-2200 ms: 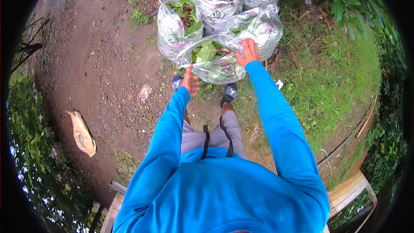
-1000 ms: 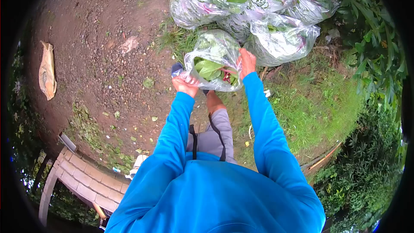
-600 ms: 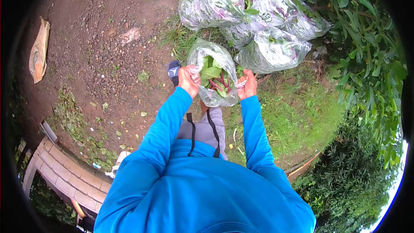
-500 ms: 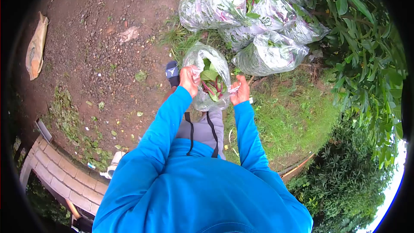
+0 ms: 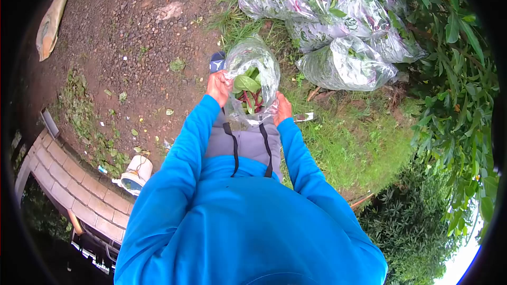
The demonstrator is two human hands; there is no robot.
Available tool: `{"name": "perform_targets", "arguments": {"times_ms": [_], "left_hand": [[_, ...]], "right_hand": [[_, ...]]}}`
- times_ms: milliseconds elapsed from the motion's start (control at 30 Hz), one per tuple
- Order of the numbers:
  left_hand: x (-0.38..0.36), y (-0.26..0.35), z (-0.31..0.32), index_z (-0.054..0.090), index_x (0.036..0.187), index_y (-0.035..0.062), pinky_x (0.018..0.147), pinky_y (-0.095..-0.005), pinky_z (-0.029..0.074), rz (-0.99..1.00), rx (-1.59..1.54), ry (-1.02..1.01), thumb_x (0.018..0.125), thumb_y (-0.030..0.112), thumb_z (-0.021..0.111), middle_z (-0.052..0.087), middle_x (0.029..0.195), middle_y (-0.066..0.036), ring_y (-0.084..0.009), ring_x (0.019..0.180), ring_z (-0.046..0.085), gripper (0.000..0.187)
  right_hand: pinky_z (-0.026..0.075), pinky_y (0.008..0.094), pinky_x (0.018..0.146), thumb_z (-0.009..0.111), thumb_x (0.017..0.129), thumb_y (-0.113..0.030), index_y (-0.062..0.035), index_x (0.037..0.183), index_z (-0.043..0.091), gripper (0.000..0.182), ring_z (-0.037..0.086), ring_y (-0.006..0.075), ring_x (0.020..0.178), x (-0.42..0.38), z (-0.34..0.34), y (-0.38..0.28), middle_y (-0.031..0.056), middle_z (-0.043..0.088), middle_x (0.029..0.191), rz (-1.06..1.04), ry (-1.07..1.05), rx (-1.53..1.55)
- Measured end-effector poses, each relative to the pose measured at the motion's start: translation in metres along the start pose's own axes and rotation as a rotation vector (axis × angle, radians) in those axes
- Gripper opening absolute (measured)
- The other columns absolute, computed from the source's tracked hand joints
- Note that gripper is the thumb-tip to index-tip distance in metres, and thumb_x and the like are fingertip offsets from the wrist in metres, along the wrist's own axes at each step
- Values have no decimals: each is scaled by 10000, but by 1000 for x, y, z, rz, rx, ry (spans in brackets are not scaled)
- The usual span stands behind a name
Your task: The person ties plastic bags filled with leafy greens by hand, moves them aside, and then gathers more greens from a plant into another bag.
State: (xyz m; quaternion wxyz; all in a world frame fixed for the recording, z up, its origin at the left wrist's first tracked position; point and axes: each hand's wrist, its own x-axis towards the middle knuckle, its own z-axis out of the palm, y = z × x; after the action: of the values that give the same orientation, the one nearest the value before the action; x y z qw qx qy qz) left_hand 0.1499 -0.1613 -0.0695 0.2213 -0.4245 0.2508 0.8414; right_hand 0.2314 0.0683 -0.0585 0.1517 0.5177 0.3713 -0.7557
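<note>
A clear plastic bag [image 5: 266,53] stands upright in front of my body with its mouth open towards me. Inside it are green leaves [image 5: 246,83] on dark red stems. My left hand [image 5: 218,87] grips the rim of the bag on its left side, fingers closed on the film. On the opposite side my right hand [image 5: 282,108] pinches the rim near the lower right. Folds of the plastic hide some of the fingertips.
Several filled clear bags of leaves [image 5: 348,66] lie piled at the upper right, against leafy bushes [image 5: 449,89]. Gravelly soil [image 5: 142,47] is on the left, grass [image 5: 348,137] on the right. A white bucket [image 5: 138,171] stands by a curved brick edging [image 5: 79,190].
Both hands and the bag have come a little closer to my body. The bag's mouth is wider and rounder, and the whole view has shifted slightly.
</note>
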Motion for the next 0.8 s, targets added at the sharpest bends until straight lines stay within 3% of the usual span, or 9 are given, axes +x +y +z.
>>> {"name": "perform_targets", "arguments": {"times_ms": [100, 167, 233, 267, 400, 467, 567, 700, 800], "left_hand": [[-5, 15, 0, 497, 826, 92, 643, -300, 376, 117, 20, -77, 726, 159, 468, 493, 771, -28, -179, 692, 460, 124], [-8, 23, 5, 503, 833, 82, 674, -292, 384, 179, 72, -66, 716, 149, 481, 501, 789, -30, -173, 719, 463, 137], [-23, 32, 21, 514, 831, 78, 686, -283, 376, 162, 283, 13, 718, 153, 485, 500, 787, -16, -160, 714, 458, 139], [-25, 29, 19, 514, 831, 78, 686, -283, 376, 161, 287, 14, 718, 153, 485, 500, 787, -16, -160, 714, 458, 139], [-41, 28, 22, 530, 835, 61, 681, -262, 359, 245, 640, 47, 734, 150, 487, 495, 778, -11, -129, 706, 438, 142], [-48, 27, 28, 532, 838, 33, 701, -267, 369, 247, 848, 56, 775, 125, 470, 513, 788, -17, -126, 738, 452, 127], [-59, 16, 40, 527, 851, 23, 738, -292, 399, 317, 920, -104, 811, 115, 442, 520, 794, -34, -135, 791, 479, 131], [-87, 22, 65, 543, 900, 1, 770, -328, 437, 484, 1491, -176, 848, 112, 495, 581, 871, -118, -255, 819, 562, 131], [-103, 20, 82, 543, 882, 5, 728, -403, 448, 681, 1637, -376, 815, 93, 556, 581, 872, -171, -350, 821, 563, 112]], "right_hand": [[347, 252, 442, 637, 850, -286, -132, 681, 481, 277, 407, 64, 476, 3, -8, -13, -70, 419, 561, -304, -97, -493], [423, 302, 557, 652, 824, -249, -91, 706, 502, 248, 502, 142, 609, -19, 7, -35, -2, 485, 659, -314, -44, -681], [450, 356, 682, 672, 785, -202, -51, 753, 533, 208, 540, 246, 796, -48, 36, -47, 100, 525, 845, -1050, 140, -1199], [437, 386, 789, 690, 744, -162, -37, 791, 555, 190, 501, 315, 957, -59, 50, -53, 168, 487, 998, -949, 75, -1138], [450, 384, 755, 675, 781, -254, -38, 841, 592, 239, 549, 302, 878, -77, 106, -48, 161, 546, 925, -1045, -60, -1109], [456, 395, 722, 628, 811, -381, -11, 880, 614, 377, 588, 300, 797, -67, 129, -40, 180, 604, 838, -395, -231, -833], [462, 398, 712, 576, 824, -463, 21, 891, 629, 492, 615, 297, 755, -28, 141, -28, 191, 639, 779, -100, -337, -850], [465, 376, 733, 554, 819, -374, 34, 868, 641, 420, 614, 276, 785, 6, 132, -24, 158, 640, 777, -256, -418, -982], [484, 329, 651, 560, 801, -214, 3, 874, 649, 246, 621, 196, 694, 13, 131, -42, 105, 647, 764, -49, -449, -946]]}}
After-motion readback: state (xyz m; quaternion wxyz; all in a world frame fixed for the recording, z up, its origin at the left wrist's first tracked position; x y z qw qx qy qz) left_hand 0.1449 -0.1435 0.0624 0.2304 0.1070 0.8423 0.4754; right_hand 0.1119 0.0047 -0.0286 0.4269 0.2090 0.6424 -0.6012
